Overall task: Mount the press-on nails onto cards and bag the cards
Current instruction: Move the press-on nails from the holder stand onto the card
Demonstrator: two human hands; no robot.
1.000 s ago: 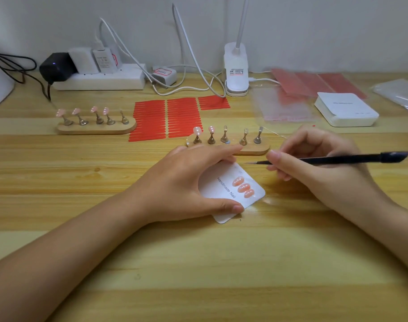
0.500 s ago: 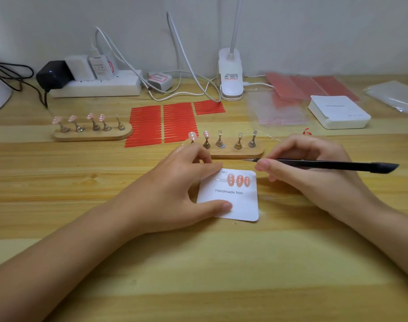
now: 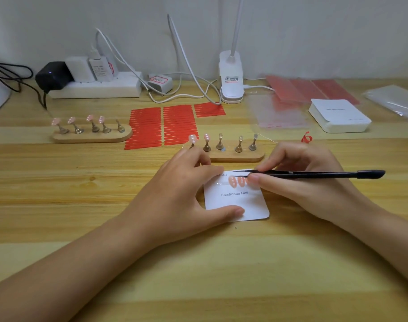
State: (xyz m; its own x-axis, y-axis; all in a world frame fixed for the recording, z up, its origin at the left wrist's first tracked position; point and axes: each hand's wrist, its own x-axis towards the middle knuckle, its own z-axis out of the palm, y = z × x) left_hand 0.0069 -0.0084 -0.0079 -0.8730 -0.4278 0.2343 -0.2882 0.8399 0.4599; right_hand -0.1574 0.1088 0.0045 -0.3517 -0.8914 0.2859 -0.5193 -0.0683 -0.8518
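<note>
Left hand (image 3: 182, 194) pinches white card (image 3: 235, 203) flat on table (image 3: 198, 275). Right hand (image 3: 300, 180) grips black tweezers (image 3: 314, 174), tips over pink nails (image 3: 236, 181) at card's far edge.

A home craft desk: wooden tabletop (image 3: 82, 228), power strip (image 3: 96, 89), clip lamp (image 3: 230, 77).
</note>
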